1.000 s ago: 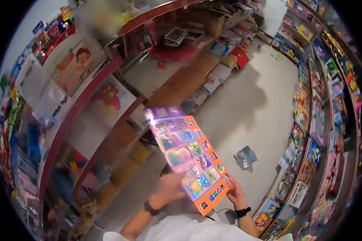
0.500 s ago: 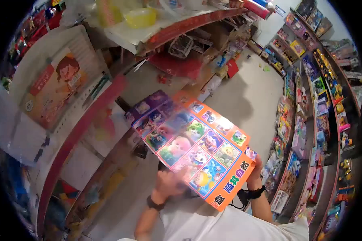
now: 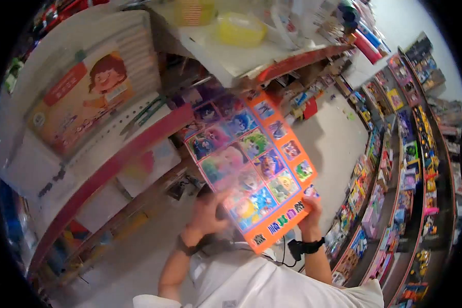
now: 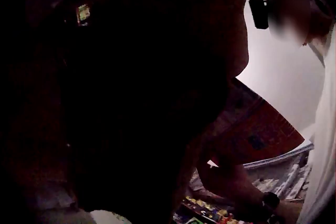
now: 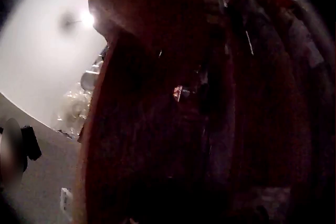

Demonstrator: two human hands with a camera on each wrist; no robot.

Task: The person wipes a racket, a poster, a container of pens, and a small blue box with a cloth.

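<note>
A large flat cardboard sheet fills the middle of the head view, printed with a grid of cartoon pictures and an orange border with Chinese lettering. It tilts away from the white shirt, glare across its left half. My right hand grips its lower right edge, fingers partly behind it. At its lower left edge, my left hand, slightly blurred, holds the sheet. Both wrists carry dark bands. In the left wrist view the sheet shows dimly above the right hand. The right wrist view is mostly dark.
To the left stands a curved red-edged shelf with a picture book on it. A white counter with a yellow container is at the top. Long shelves of packaged toys line the right, beyond the pale floor.
The sheet has turned to face the camera more fully and sits higher against the left shelf. The head view has swung, bringing the counter and picture book closer. Both hands stay at the sheet's lower edges.
</note>
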